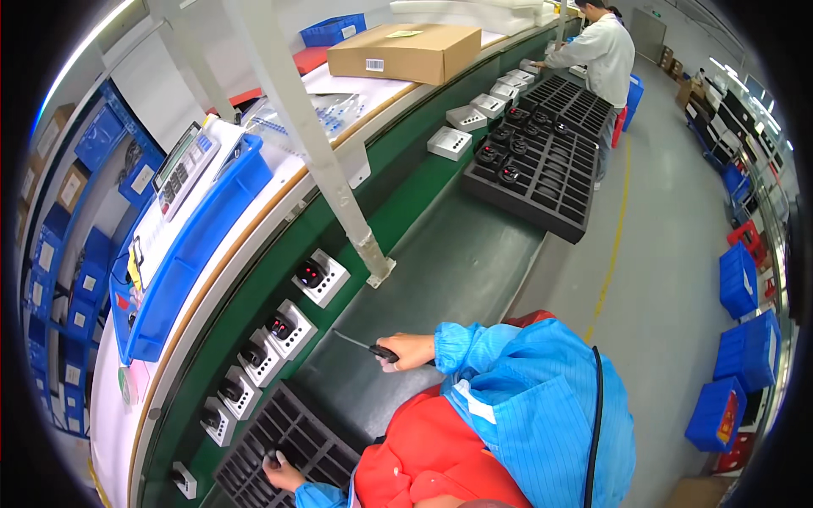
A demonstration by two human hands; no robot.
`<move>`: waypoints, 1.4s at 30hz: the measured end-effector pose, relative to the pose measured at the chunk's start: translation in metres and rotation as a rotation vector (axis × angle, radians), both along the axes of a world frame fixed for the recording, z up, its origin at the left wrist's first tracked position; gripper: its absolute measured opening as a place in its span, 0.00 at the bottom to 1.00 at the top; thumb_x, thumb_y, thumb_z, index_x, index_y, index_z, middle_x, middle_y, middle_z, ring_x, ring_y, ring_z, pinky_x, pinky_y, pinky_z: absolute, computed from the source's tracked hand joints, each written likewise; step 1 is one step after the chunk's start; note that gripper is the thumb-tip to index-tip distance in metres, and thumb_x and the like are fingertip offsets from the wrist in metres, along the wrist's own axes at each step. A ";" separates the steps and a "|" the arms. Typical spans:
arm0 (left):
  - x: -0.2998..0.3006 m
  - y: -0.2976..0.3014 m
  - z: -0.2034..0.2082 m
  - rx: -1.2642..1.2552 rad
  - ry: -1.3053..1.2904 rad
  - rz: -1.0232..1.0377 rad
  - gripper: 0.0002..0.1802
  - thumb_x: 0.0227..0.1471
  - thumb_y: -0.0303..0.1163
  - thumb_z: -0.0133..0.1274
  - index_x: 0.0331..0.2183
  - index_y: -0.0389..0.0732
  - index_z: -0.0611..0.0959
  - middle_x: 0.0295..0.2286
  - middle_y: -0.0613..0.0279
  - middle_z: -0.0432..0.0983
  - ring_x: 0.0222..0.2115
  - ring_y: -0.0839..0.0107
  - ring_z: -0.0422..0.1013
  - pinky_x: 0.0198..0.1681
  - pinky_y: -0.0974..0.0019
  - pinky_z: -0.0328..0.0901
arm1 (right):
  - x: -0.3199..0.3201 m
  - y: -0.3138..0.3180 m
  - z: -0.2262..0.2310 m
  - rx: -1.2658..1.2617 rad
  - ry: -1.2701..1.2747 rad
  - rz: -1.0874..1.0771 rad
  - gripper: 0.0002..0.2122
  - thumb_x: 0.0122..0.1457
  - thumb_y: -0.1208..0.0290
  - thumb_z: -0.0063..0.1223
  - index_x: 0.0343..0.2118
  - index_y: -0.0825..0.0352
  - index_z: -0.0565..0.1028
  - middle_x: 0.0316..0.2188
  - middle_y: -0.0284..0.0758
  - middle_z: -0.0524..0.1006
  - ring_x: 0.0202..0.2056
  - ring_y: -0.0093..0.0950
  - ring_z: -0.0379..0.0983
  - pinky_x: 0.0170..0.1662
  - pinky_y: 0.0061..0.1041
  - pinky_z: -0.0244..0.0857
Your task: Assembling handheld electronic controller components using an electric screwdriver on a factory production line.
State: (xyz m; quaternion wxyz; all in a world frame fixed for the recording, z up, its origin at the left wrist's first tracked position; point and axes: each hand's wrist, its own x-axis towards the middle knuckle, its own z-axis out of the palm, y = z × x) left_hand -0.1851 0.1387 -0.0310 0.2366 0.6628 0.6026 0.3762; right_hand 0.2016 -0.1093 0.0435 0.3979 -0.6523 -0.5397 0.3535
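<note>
Black device (385, 354): rounded, thin grey strip (351, 340) toward ten o'clock; at six o'clock, pinched by right hand (410, 350)
Black tray (315, 430): matte, slotted grid, seven o'clock
Left hand (285, 475): fingers curled over tray, grip cannot be told

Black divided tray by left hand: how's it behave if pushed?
Probably light for its size: the black divided tray is mostly hollow. Likely fairly stiff, given its crosswise grid. Seems apt to slide, not tip: it lies broad and low.

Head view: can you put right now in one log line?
left hand: at black tray | right hand: holds small black item | white boxes: row on green surface
</note>
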 end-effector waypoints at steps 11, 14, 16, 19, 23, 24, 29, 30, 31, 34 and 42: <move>0.175 -0.154 0.076 -0.993 -1.200 -0.889 0.18 0.57 0.39 0.41 0.44 0.39 0.72 0.42 0.60 0.71 0.44 0.66 0.66 0.45 0.58 0.63 | -0.046 0.004 0.034 0.087 -0.106 -0.069 0.23 0.46 0.56 0.57 0.34 0.73 0.66 0.29 0.48 0.73 0.33 0.45 0.71 0.37 0.37 0.64; 0.178 -0.162 0.059 -1.183 -1.184 -0.864 0.22 0.56 0.45 0.41 0.44 0.39 0.71 0.41 0.60 0.71 0.43 0.65 0.67 0.45 0.58 0.63 | -0.054 -0.008 0.037 0.033 -0.179 -0.005 0.26 0.42 0.53 0.59 0.35 0.73 0.66 0.29 0.49 0.74 0.34 0.45 0.72 0.36 0.37 0.65; 0.182 -0.165 0.056 -0.995 -0.945 -0.910 0.23 0.56 0.46 0.42 0.45 0.38 0.70 0.41 0.58 0.71 0.42 0.65 0.68 0.44 0.58 0.64 | -0.059 -0.013 0.035 -0.047 -0.181 0.000 0.27 0.41 0.53 0.60 0.35 0.74 0.67 0.27 0.49 0.74 0.32 0.45 0.72 0.35 0.36 0.65; 0.181 -0.166 0.052 -1.095 -1.050 -0.948 0.24 0.55 0.45 0.43 0.46 0.37 0.69 0.43 0.56 0.69 0.42 0.63 0.67 0.45 0.56 0.64 | -0.053 -0.023 0.036 -0.008 -0.111 0.004 0.27 0.42 0.53 0.60 0.34 0.74 0.68 0.27 0.48 0.75 0.31 0.45 0.73 0.34 0.35 0.66; 0.181 -0.169 0.068 -1.333 -1.189 -1.026 0.24 0.53 0.40 0.46 0.48 0.37 0.67 0.44 0.54 0.67 0.44 0.59 0.66 0.46 0.50 0.63 | -0.027 -0.038 0.046 0.016 -0.033 0.047 0.23 0.45 0.56 0.58 0.33 0.74 0.70 0.28 0.46 0.75 0.32 0.38 0.73 0.36 0.31 0.65; 0.183 -0.169 0.075 -1.440 -1.201 -1.067 0.25 0.52 0.39 0.46 0.49 0.37 0.66 0.45 0.53 0.66 0.44 0.57 0.66 0.47 0.46 0.62 | -0.022 -0.040 0.046 0.013 -0.039 0.055 0.23 0.45 0.56 0.58 0.33 0.74 0.70 0.28 0.46 0.75 0.32 0.38 0.73 0.36 0.31 0.65; 0.194 -0.165 0.082 -1.574 -1.023 -1.201 0.27 0.49 0.34 0.46 0.50 0.35 0.63 0.46 0.47 0.64 0.46 0.49 0.64 0.47 0.38 0.61 | -0.015 -0.042 0.056 -0.037 -0.074 0.138 0.21 0.48 0.58 0.56 0.34 0.74 0.69 0.28 0.46 0.75 0.32 0.39 0.73 0.36 0.33 0.65; 0.195 -0.162 0.078 -1.569 -1.030 -1.200 0.27 0.49 0.34 0.46 0.50 0.35 0.63 0.46 0.47 0.64 0.46 0.49 0.64 0.47 0.38 0.61 | -0.017 -0.041 0.056 -0.052 -0.070 0.143 0.21 0.48 0.58 0.56 0.34 0.74 0.69 0.28 0.46 0.75 0.32 0.40 0.73 0.35 0.34 0.65; 0.196 -0.158 0.073 -1.581 -1.004 -1.200 0.26 0.49 0.33 0.46 0.50 0.35 0.64 0.46 0.47 0.65 0.47 0.49 0.64 0.47 0.38 0.61 | -0.017 -0.039 0.056 -0.052 -0.073 0.148 0.21 0.48 0.58 0.56 0.34 0.74 0.69 0.28 0.46 0.75 0.32 0.40 0.73 0.35 0.34 0.65; 0.195 -0.155 0.065 -1.593 -1.055 -1.145 0.25 0.48 0.31 0.45 0.49 0.36 0.65 0.45 0.47 0.66 0.47 0.49 0.64 0.47 0.38 0.60 | -0.020 -0.034 0.056 -0.062 -0.125 0.146 0.20 0.49 0.60 0.56 0.35 0.73 0.68 0.28 0.47 0.75 0.33 0.41 0.73 0.35 0.35 0.65; 0.151 -0.128 0.038 -1.362 -1.424 -0.705 0.18 0.47 0.32 0.52 0.43 0.46 0.72 0.46 0.50 0.66 0.48 0.46 0.62 0.46 0.32 0.57 | -0.008 -0.038 0.076 -0.033 -0.131 0.289 0.14 0.50 0.66 0.53 0.34 0.72 0.68 0.28 0.43 0.75 0.32 0.38 0.73 0.36 0.32 0.65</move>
